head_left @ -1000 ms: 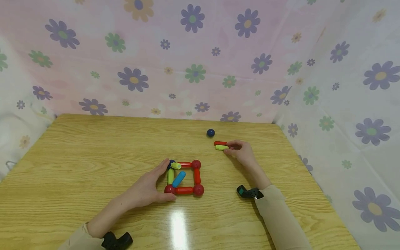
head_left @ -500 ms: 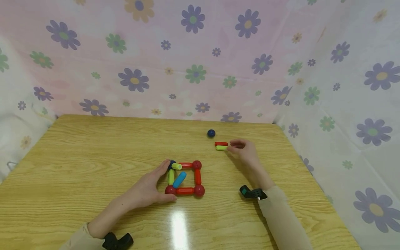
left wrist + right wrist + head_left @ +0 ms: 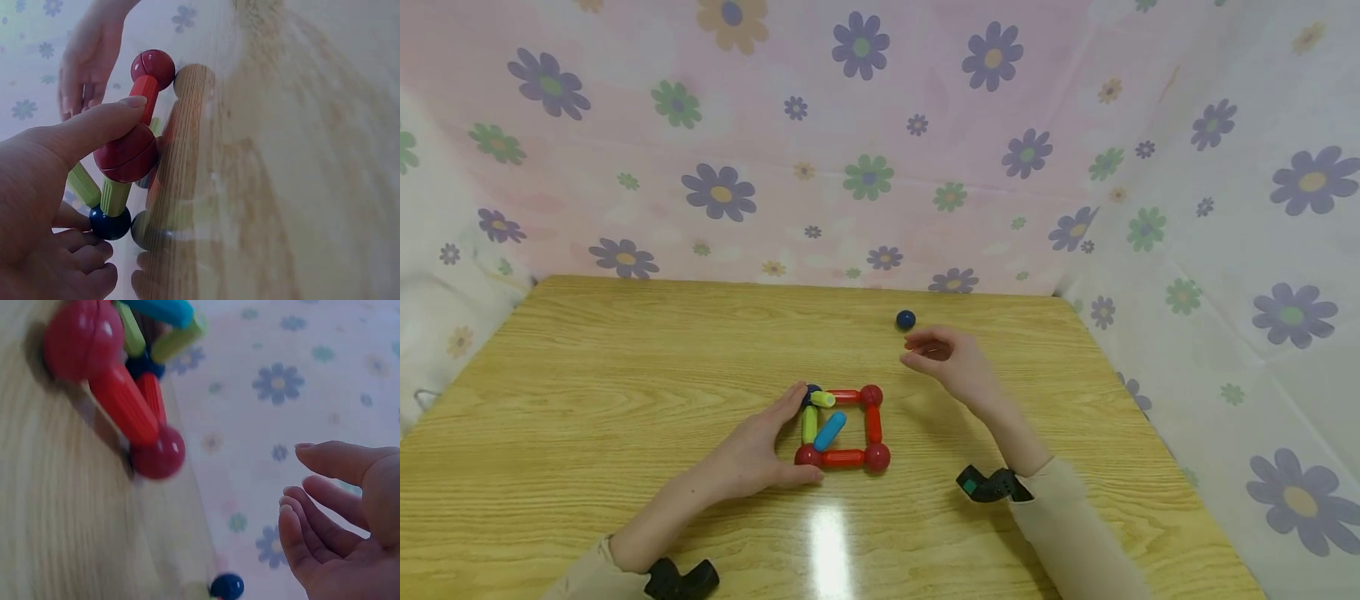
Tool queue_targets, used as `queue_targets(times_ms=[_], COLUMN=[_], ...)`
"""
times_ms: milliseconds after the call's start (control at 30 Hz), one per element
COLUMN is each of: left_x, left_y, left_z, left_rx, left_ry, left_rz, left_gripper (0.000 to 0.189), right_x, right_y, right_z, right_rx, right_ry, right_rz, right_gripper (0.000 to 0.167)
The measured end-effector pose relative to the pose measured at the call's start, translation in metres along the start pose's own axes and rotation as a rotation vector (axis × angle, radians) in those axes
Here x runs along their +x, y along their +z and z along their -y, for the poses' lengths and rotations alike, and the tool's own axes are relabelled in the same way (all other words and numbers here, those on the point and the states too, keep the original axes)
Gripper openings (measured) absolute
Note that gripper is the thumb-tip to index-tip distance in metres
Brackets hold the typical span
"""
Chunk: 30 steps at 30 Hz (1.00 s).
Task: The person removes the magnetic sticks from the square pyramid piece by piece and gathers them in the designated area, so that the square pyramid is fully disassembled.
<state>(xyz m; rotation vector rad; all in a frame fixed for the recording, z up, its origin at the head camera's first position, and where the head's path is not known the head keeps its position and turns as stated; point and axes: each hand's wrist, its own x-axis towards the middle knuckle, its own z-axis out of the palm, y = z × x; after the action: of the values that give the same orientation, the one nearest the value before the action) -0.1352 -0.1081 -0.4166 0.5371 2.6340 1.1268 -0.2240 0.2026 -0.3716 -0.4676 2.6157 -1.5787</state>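
My left hand holds the left side of a square of magnetic balls and sticks, thumb at the near red ball and fingers by the dark blue corner ball. Red and yellow-green sticks form its sides. A blue stick and a yellow-green stick rise from its left corners. In the head view my right hand hovers to the right, thumb and fingers parted, and its right wrist view shows nothing between them. It covers the loose sticks; only a bit of red shows at its fingertips.
A loose dark blue ball lies on the wooden table just beyond the right hand. Flowered cloth stands behind the table and along its right side. Each wrist carries a black device.
My right hand first draws back from the loose red and yellow-green sticks, then moves left over them and hides them. The left hand and the square stay in place.
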Motion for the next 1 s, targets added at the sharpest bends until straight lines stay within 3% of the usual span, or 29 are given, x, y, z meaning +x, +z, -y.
queue_targets(times_ms=[200, 467, 633, 1000], left_x=[0.0, 0.001, 0.001, -0.001], left_y=[-0.001, 0.001, 0.001, -0.001], left_z=[0.0, 0.0, 0.0, 0.0], left_rx=[-0.001, -0.006, -0.005, -0.021], left_ry=[-0.006, -0.001, 0.0, -0.001], left_rz=[0.0, 0.004, -0.004, 0.007], left_gripper=[0.118, 0.118, 0.119, 0.118], right_x=[-0.003, 0.0, 0.002, 0.0], right_y=[0.03, 0.059, 0.075, 0.091], right_z=[0.016, 0.035, 0.035, 0.029], right_rx=[-0.001, 0.029, -0.044, -0.104], right_ry=[-0.066, -0.089, -0.112, -0.126], right_rz=[0.071, 0.2, 0.261, 0.304], right_gripper=[0.03, 0.031, 0.037, 0.036])
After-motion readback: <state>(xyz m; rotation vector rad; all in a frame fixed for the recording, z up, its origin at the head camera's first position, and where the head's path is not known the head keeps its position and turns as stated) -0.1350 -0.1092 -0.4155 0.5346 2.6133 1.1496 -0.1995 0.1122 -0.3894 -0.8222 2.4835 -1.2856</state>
